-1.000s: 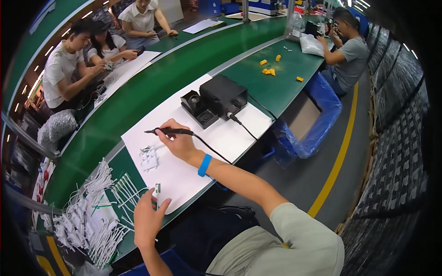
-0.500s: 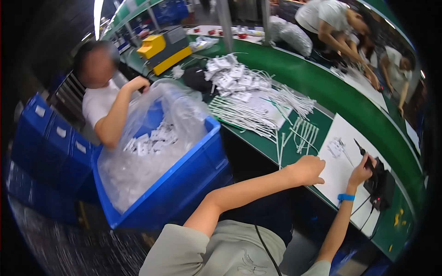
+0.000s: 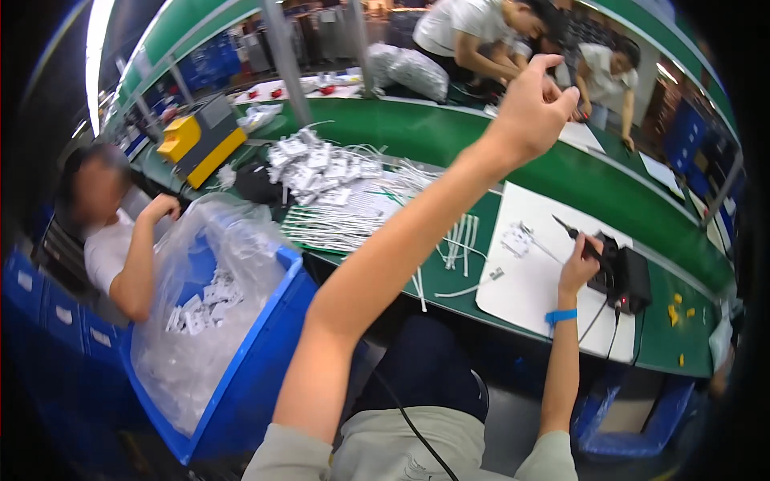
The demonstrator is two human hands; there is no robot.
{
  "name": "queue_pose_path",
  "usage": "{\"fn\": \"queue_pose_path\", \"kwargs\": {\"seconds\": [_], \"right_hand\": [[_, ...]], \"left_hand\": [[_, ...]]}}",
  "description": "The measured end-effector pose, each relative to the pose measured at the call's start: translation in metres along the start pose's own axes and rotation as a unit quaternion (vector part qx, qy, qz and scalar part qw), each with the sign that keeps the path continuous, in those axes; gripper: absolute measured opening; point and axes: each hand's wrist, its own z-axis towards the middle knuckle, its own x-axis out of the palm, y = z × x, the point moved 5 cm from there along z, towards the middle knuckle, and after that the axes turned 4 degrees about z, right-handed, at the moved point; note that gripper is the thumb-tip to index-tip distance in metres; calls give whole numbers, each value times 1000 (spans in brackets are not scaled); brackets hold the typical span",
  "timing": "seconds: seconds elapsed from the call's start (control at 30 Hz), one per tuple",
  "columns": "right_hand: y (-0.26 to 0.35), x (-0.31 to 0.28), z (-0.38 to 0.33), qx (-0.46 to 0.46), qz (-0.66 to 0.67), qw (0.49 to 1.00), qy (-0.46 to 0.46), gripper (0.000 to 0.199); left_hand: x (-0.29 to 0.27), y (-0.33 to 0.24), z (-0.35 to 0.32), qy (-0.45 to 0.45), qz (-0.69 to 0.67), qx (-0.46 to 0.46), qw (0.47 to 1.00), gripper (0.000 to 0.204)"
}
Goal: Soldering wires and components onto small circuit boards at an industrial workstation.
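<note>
Fingers apart, my left hand (image 3: 526, 116) lifts from the white board (image 3: 521, 287), leaving it to my right hand (image 3: 581, 266), clamped on the soldering iron (image 3: 564, 226).

Bright tube light (image 3: 98, 64), green workbench (image 3: 658, 333)

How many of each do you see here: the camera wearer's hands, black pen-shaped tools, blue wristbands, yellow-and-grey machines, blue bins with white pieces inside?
Wearer's left hand and right hand: 2
Black pen-shaped tool: 1
Blue wristband: 1
Yellow-and-grey machine: 1
Blue bin with white pieces inside: 1
Total: 6
</note>
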Motion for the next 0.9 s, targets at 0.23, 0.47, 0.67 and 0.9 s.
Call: {"fn": "queue_pose_path", "kwargs": {"seconds": [0.23, 0.47, 0.67, 0.9], "right_hand": [[-3, -3, 1, 27, -38, 999, 7, 12], [15, -1, 2, 45, -15, 999, 17, 13], [22, 3, 1, 19, -15, 999, 31, 14], [24, -1, 3, 38, -22, 999, 19, 10]], "left_hand": [[1, 108, -122, 265, 466, -185, 824, 43], [43, 169, -211, 178, 469, -198, 843, 59], [67, 204, -199, 196, 500, -235, 810, 64], [43, 231, -195, 320, 425, -231, 815, 65]]}}
